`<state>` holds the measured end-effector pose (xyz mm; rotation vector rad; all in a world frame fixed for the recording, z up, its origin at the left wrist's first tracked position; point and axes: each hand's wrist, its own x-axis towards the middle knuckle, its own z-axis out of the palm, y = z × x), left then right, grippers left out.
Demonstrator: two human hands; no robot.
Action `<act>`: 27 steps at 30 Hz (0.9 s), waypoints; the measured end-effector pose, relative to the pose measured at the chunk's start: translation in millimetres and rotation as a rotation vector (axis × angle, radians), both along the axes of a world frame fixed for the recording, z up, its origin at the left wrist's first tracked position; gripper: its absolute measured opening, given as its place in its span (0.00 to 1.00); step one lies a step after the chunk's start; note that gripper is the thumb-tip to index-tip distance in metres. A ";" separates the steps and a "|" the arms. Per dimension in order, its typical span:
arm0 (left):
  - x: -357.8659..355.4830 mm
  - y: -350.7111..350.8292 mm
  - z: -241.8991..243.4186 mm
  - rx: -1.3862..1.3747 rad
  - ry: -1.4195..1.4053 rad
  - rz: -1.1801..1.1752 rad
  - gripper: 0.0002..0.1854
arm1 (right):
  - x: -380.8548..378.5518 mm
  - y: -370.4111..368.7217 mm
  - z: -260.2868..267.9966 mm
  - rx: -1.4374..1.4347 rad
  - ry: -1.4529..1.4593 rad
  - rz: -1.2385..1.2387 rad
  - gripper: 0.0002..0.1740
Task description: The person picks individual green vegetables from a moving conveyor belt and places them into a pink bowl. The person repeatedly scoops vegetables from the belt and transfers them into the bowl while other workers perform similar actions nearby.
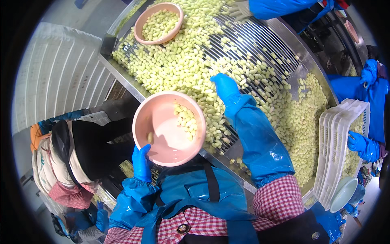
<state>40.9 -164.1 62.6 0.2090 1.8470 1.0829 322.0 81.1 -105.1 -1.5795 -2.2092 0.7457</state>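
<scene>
In a blue glove, my left hand (pixel 142 161) grips the near left rim of a pink plastic bowl (pixel 158 122). Some pale green grapes (pixel 186 120) lie inside it, mostly at the right. My right hand (pixel 225 87), also gloved in blue, reaches into the layer of green grapes (pixel 173 67) on a metal sorting table with parallel bars (pixel 249 36). Its fingertips touch or nearly touch the fruit; whether they hold a grape is hidden. A second pink bowl (pixel 160 23), full of grapes, rests on the fruit at the far left.
A co-worker's gloved hand (pixel 240 10) is at the table's far edge. Denser grapes (pixel 301 137) are heaped at the right, beside a white plastic crate (pixel 329 152) held by another person's gloved hand (pixel 356 141). Stacked white crates (pixel 61 73) and a bending person (pixel 76 152) are at left.
</scene>
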 end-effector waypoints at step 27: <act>-6.7 28.3 -0.7 0.020 -0.017 -0.006 0.27 | -16.4 26.0 29.1 0.005 -0.174 -0.071 0.26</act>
